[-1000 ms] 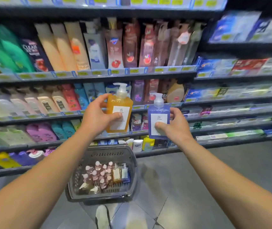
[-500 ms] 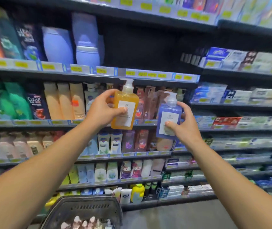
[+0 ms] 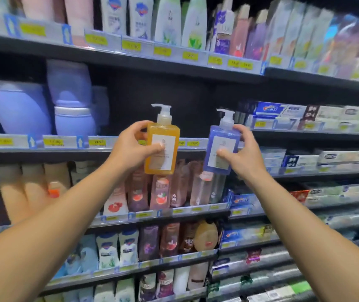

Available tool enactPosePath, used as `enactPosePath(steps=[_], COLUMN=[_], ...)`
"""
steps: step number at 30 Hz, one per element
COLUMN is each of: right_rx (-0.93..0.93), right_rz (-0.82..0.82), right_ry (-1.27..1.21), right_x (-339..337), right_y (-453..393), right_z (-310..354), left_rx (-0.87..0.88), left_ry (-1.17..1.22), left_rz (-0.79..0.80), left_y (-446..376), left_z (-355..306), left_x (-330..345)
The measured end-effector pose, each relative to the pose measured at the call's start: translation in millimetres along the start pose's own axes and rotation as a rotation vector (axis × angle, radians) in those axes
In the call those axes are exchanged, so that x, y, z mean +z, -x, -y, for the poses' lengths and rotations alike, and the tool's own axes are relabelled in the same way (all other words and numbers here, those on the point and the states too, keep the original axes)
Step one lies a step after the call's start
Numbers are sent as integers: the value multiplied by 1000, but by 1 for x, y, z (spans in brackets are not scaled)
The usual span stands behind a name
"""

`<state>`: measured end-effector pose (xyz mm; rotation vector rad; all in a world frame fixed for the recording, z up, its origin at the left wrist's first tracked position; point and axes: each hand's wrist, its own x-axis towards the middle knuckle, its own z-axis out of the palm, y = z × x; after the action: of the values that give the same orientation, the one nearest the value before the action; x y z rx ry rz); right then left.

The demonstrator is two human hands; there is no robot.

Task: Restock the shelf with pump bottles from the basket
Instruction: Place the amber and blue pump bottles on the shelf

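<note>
My left hand point(image 3: 132, 147) grips an orange pump bottle point(image 3: 163, 147) with a white label and clear pump, held upright in front of a dark shelf edge point(image 3: 100, 149). My right hand point(image 3: 243, 155) grips a blue pump bottle point(image 3: 223, 147) of the same shape, a little to the right and slightly tilted. Both bottles hang in the air before a dark bare stretch of shelf point(image 3: 191, 105) behind them. The basket is out of view.
Large lilac containers point(image 3: 69, 101) stand on the same shelf to the left. Toothpaste boxes point(image 3: 305, 116) fill the shelves on the right. Rows of shower-gel bottles point(image 3: 159, 192) sit below, and more bottles point(image 3: 170, 20) line the shelf above. Yellow price tags run along every edge.
Both hands have lifted the two bottles from above the basket up to a higher shelf level. My view has tilted up, and the basket has dropped out of sight.
</note>
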<state>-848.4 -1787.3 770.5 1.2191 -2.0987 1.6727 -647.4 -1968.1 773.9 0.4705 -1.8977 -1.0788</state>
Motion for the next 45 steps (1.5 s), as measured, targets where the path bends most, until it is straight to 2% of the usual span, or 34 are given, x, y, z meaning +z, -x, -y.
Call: enactPosePath(steps=[8,17,21,29,32,34,36,40,45], right_rx=[-80,-134,-138,-80,-196,-417,-579,-561,-513], right_rz=[28,77,143,324,164,3,-40,12,-5], right_ry=[-61,-71,67,184,273,352,473,692,781], right_x=[-6,-1,8,16,18,19,23,38,42], right_y=[-91,-185,-195,-193,-183,-171,-163,-167,-178], right_z=[-46,-85,-101,-118,-118,-115,-110,-102,-104], left_rx=[21,-31,-56,-81,-90,-91,-90,-94,-97], left_ry=[-9,-40,-35,-20,2,1,-8,-6,-3], left_rz=[-54,-140,-147,-172,-162,-152,-142,-140,-136], left_y=[-51,-96,-105,-108,-107,-107,-107,-110,-110], left_z=[4,5,8,7,6,6,6,5,4], left_x=[57,110,125,130,130,129,130,131,130])
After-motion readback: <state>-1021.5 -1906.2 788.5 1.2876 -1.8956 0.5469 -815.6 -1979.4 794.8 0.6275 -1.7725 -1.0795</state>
